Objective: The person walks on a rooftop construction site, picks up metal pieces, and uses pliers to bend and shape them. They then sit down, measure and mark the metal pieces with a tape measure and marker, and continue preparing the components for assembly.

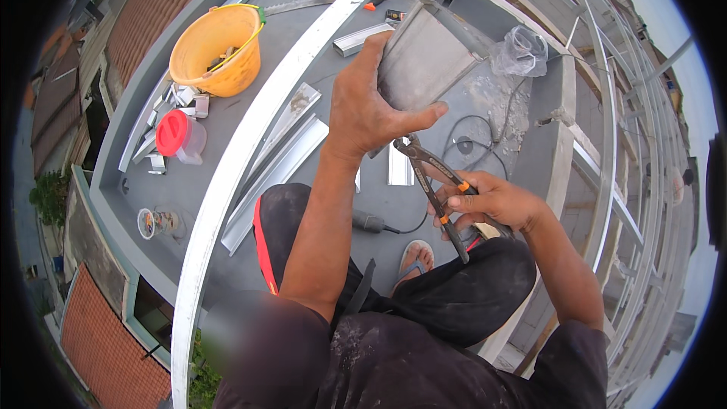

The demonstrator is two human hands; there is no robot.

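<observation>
My left hand (357, 102) is wrapped round a wide grey metal channel piece (425, 57), thumb along its lower edge, and holds it up in front of me. In my right hand (496, 201) is a pair of black pliers (433, 160) with orange marks on its handles. The handles are spread apart between my fingers. The jaws point up at the lower edge of the channel piece, close below my left thumb. Whether they grip the metal cannot be told. An angle grinder or similar corded tool (369, 221) lies by my foot, partly hidden by my legs.
A long white metal bar (257, 117) crosses overhead on the left. Beyond it stand a yellow bucket (216, 53), a red-lidded tub (180, 136) and a clear cup (157, 223). Metal offcuts (288, 151) lie on the grey floor. A clear plastic bag (521, 51) sits near the right ledge, above a black cord (485, 144).
</observation>
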